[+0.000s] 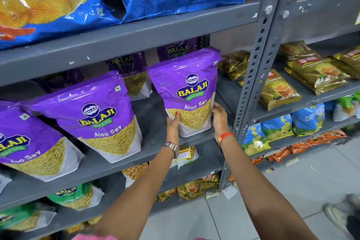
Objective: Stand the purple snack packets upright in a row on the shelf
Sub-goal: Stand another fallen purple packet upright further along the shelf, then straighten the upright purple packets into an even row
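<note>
the tall glossy purple plastic snack packet you were steadying stood near the front edge of the grey metal shelf, so letting go early could have tipped it forward or toward the two purple packets to its left. your left hand and right hand were open, palms cupping its lower sides, fingers spread and pressing lightly, not clamping.
</note>
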